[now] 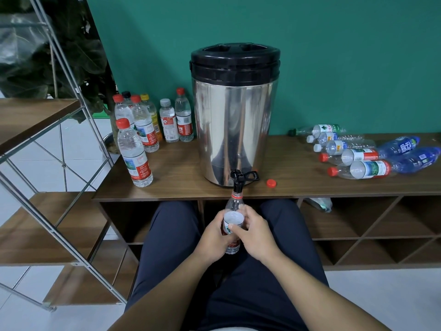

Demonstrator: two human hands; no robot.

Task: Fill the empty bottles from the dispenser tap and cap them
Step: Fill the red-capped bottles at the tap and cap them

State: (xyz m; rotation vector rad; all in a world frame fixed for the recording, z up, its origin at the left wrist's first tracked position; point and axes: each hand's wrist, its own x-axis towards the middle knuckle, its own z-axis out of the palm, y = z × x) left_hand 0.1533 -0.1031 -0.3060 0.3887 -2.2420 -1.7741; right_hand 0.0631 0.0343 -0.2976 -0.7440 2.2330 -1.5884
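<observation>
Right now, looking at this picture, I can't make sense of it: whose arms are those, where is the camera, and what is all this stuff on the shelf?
There is no robot here. A person wears a wide-angle camera on their head, so you look down along their own arms and lap.

Both hands hold one clear bottle upright: the left hand and the right hand each wrap round its body. Its open neck sits just under the black tap of a shiny steel dispenser with a black lid.

The dispenser stands on a wooden counter. To its left stand capped bottles, which look full. To its right lie bottles on their sides, which look empty. A loose red cap lies near the tap, probably this bottle's.

Whether water is flowing, I cannot tell.
</observation>
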